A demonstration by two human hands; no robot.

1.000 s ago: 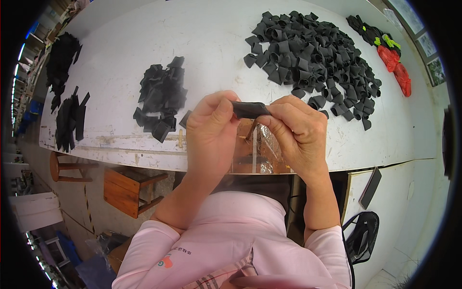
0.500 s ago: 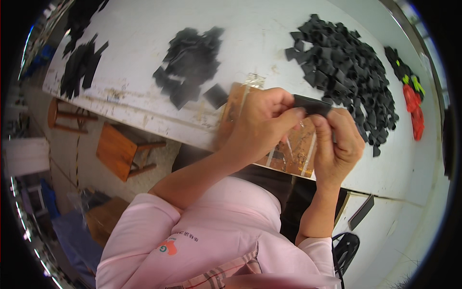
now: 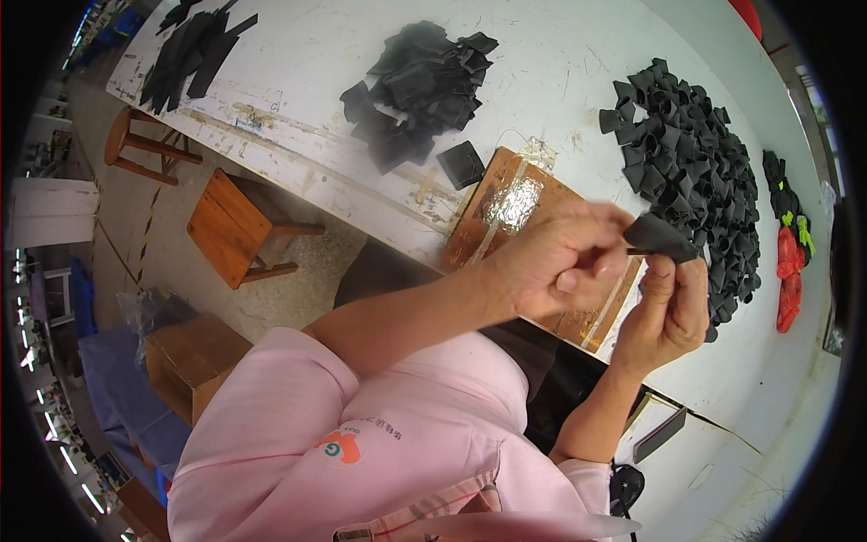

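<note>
My right hand (image 3: pixel 666 316) pinches a small black fabric-like piece (image 3: pixel 664 237), which looks folded or curled over, above the front right of the table. Just left of it is my left hand (image 3: pixel 564 262), its fingers curled in and partly blurred at the piece's left end. Whether those fingers grip anything is hard to make out. Under my hands lies a brown wooden board (image 3: pixel 479 212) with shiny clear tape on it. One flat black square (image 3: pixel 462 164) rests beside the board's far left corner.
Beyond the board is a heap of flat black pieces (image 3: pixel 420 86). A larger heap of curled black pieces (image 3: pixel 695 163) spreads at the right. Long black strips (image 3: pixel 194 56) lie far left on the white table (image 3: pixel 307 117). Wooden stools (image 3: pixel 230 230) and a cardboard box (image 3: pixel 185 357) stand left on the floor.
The view has shifted, so the table's things sit differently in the picture. My left fingers have moved from pinching the piece's near edge to its left end. The piece now looks more curled.
</note>
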